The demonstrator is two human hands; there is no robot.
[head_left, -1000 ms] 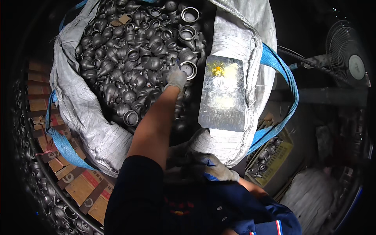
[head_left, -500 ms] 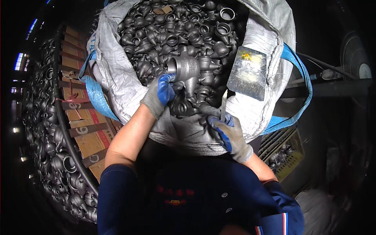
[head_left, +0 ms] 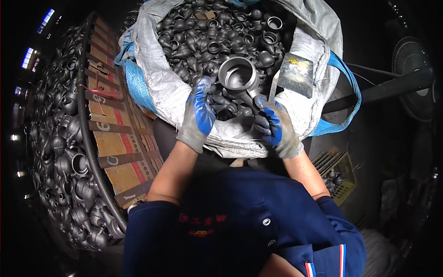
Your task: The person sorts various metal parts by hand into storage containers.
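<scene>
A dark grey metal casting (head_left: 250, 85), like a valve body with a wide round mouth, is held above the open white bulk bag (head_left: 159, 83). Its mouth faces up toward me. My right hand (head_left: 279, 124), in a grey glove with blue coating, is closed around the casting's narrow lower end. A flat, thin metal strip like a file (head_left: 273, 87) also sticks up from that hand. My left hand (head_left: 198, 113), gloved alike, is beside the casting on the left, fingers stretched upward and seemingly apart from it. Many similar castings (head_left: 194, 41) fill the bag beneath.
A dark flat plate (head_left: 296, 76) with a yellow mark lies on the bag's right side. Blue straps (head_left: 138, 85) loop from the bag. Left stands a cardboard-lined metal cage (head_left: 108, 134) heaped with castings. Right are a yellow crate (head_left: 344, 184) and a fan (head_left: 410, 69).
The casting has turned from side-on to mouth up and shifted right. My left hand has let go of it, and my right hand, with the strip, has risen to grip its lower end.
</scene>
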